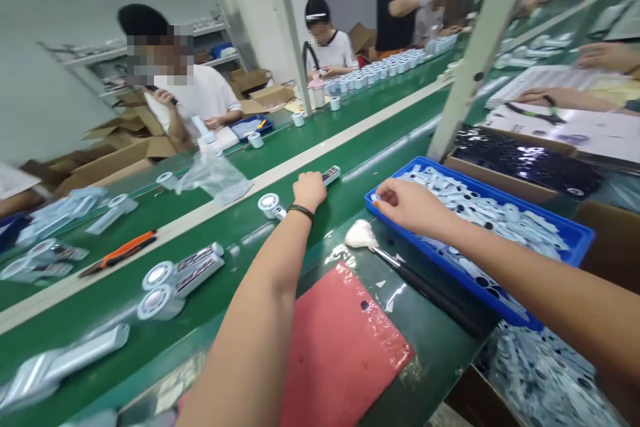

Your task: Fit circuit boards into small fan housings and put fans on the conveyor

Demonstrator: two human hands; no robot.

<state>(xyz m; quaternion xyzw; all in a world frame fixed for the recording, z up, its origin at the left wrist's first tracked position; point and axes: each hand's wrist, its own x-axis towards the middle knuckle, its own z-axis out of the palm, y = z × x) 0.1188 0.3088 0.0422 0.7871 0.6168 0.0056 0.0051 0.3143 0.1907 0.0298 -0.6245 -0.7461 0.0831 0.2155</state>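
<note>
My left hand rests on the green conveyor belt, its fingers closed around a small white-and-black device whose end sticks out past them. Just left of that hand lies a round-headed white device. My right hand reaches over the rim of a blue plastic tray, fingertips curled at its near corner. The tray is heaped with pale blue-white parts. Whether those fingers pinch a part is hidden. Several similar round-headed devices lie farther left on the belt.
A white-headed brush with a black handle and a red mat lie below my arms. A cardboard box of dark parts stands beyond the tray. Co-workers sit along a parallel belt, and other people's hands work at the right.
</note>
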